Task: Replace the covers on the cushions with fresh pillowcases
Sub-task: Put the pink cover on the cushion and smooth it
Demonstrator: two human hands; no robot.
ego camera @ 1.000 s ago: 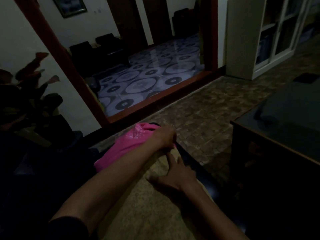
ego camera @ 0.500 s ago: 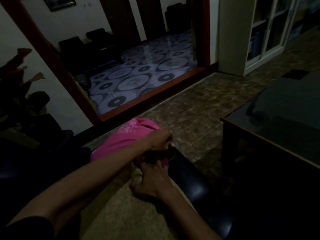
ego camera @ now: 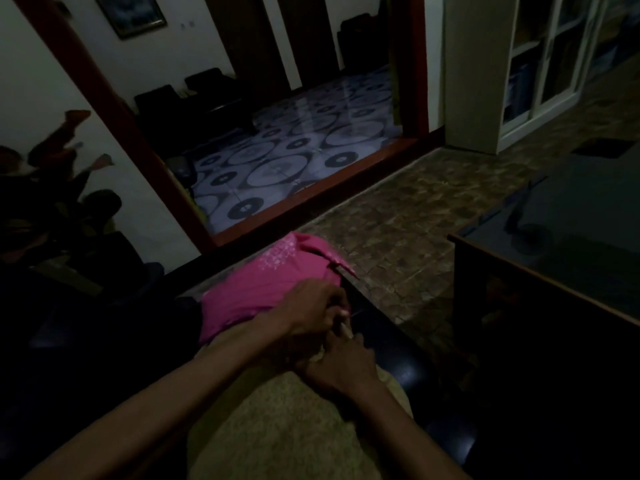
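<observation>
Gripping pink pillowcase (ego camera: pixel 263 289) edge | left hand (ego camera: pixel 311 306) curled | right hand (ego camera: pixel 341 365) adjoining

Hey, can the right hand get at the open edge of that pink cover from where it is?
Probably yes. The right hand lies beside the pink cover near edge, with nothing between them. The left hand crowds the same spot, and dim light hides the exact contact.

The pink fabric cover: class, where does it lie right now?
In the head view, the pink fabric cover lies centre-left, just beyond both hands, at the far end of the beige textured cushion.
</observation>
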